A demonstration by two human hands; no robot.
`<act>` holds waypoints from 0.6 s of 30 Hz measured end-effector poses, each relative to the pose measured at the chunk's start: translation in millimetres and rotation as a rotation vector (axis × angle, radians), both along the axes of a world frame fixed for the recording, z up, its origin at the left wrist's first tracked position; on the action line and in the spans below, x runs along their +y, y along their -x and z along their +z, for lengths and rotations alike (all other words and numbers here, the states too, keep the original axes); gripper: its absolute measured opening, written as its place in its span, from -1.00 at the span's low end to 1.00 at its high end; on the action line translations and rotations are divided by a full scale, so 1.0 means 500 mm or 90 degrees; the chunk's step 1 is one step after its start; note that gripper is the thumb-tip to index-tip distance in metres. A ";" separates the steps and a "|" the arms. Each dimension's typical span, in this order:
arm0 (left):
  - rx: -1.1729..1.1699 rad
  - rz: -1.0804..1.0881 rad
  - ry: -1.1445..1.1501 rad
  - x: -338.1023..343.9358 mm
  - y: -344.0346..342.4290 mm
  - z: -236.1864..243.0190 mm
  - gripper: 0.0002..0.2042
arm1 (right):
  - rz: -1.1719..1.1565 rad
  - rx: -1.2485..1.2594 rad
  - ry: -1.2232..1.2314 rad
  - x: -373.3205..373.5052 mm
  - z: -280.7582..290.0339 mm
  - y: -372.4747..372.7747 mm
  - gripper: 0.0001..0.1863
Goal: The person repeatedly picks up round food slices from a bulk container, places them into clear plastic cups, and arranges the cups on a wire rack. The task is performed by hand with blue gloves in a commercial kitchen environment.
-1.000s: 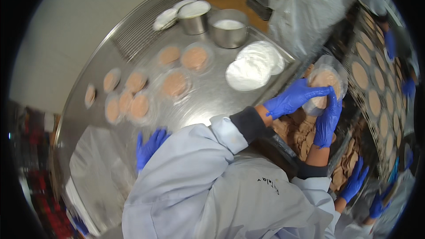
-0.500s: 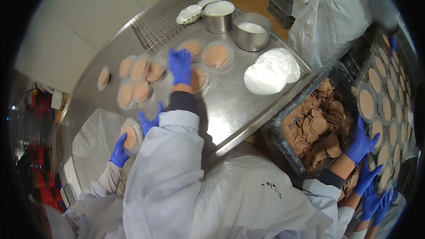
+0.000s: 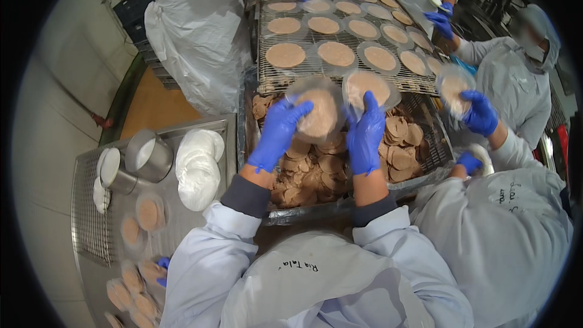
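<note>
Well, the near rim of a dark-lined bin (image 3: 311,214) lies just short of the left grip (image 3: 278,132) and right grip (image 3: 366,141), with open air between their wrists. Each pinches one flat, round, pinkish-tan disc on wider clear film: left disc (image 3: 320,115), right disc (image 3: 368,87). Beneath them lie heaped brown slices (image 3: 300,176); just beyond, a wire rack's edge (image 3: 273,80).
</note>
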State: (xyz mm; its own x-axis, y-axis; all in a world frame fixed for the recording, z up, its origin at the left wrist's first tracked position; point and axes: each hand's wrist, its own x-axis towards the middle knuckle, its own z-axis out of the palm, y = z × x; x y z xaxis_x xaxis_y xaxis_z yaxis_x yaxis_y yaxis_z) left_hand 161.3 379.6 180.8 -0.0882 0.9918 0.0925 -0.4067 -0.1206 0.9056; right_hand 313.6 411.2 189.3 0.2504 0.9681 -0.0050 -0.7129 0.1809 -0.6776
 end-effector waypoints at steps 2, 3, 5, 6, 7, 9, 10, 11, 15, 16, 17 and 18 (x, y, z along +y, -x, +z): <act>0.100 0.057 -0.057 0.006 0.011 0.106 -0.61 | 0.034 -0.041 -0.070 -0.006 0.070 -0.015 -0.60; 0.151 0.088 -0.079 0.016 0.015 0.145 -0.59 | 0.060 -0.052 -0.112 0.015 0.086 -0.020 -0.61; 0.246 0.159 -0.125 0.048 0.038 0.206 -0.55 | 0.146 -0.057 -0.105 0.090 0.099 -0.023 -0.61; 0.376 0.246 -0.146 0.083 0.065 0.185 -0.55 | 0.204 -0.047 -0.052 0.142 0.068 -0.032 -0.60; 0.511 0.351 -0.156 0.115 0.110 0.128 -0.54 | 0.282 -0.033 0.004 0.165 0.044 -0.022 -0.59; 0.577 0.507 -0.169 0.095 0.136 0.085 -0.55 | 0.256 -0.021 0.052 0.105 0.032 -0.013 -0.55; 0.484 0.466 -0.157 0.074 0.140 0.079 -0.55 | 0.238 -0.012 0.069 0.068 0.028 -0.013 -0.53; 0.390 0.418 -0.139 0.051 0.139 0.067 -0.56 | 0.252 -0.014 0.035 0.039 0.010 -0.029 -0.45; 0.013 0.082 0.089 -0.044 0.096 -0.031 -0.60 | 0.254 0.115 0.160 0.022 -0.018 -0.028 -0.34; -0.082 0.054 0.115 -0.045 0.085 -0.041 -0.61 | 0.252 0.124 0.148 0.027 -0.009 -0.017 -0.33; -0.175 0.031 0.137 -0.043 0.077 -0.045 -0.61 | 0.254 0.135 0.136 0.031 0.007 -0.002 -0.33; -0.269 0.009 0.157 -0.038 0.068 -0.047 -0.62 | 0.259 0.147 0.124 0.039 0.018 0.014 -0.32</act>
State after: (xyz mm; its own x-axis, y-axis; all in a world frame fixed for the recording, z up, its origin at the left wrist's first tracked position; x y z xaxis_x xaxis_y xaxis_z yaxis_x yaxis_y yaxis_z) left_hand 127.1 360.4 157.3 -0.0807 0.9782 -0.1914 -0.7449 0.0684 0.6636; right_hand 306.7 430.9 198.3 -0.1755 0.9627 -0.2059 -0.8344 -0.2565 -0.4878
